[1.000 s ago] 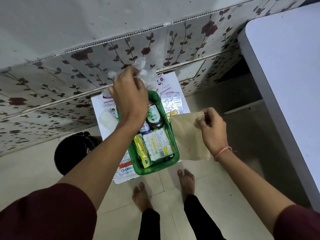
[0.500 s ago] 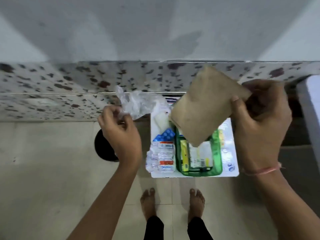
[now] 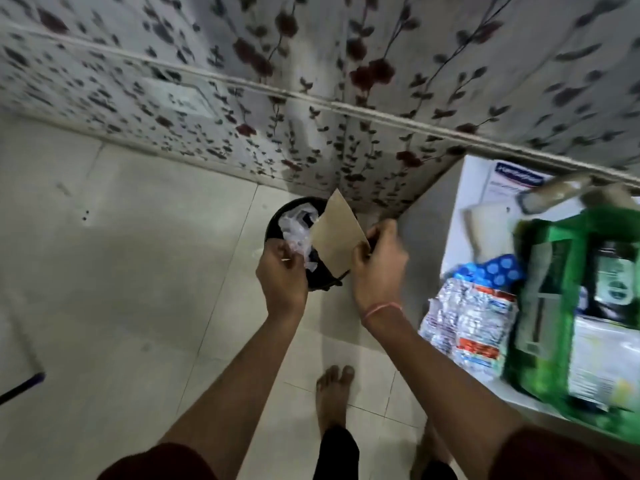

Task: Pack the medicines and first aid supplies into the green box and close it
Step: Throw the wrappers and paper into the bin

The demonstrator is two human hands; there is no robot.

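The green box stands open on a white table at the right, blurred, with bottles and packets inside. Silver blister packs, a blue blister strip and a white pad lie beside it on the table. Both hands are away from the box, over a black bin on the floor. My left hand pinches a crumpled clear plastic wrapper that sits in the bin's mouth. My right hand grips a brown paper envelope by its corner, upright above the bin.
A floral-patterned wall panel runs behind the bin and the table. My bare feet stand on pale floor tiles. A dark blue stick pokes in at the lower left. A white carton lies at the table's back.
I have turned left from the table to the bin. Both hands dropped down over it, the left carrying the plastic wrapper, the right the brown envelope.
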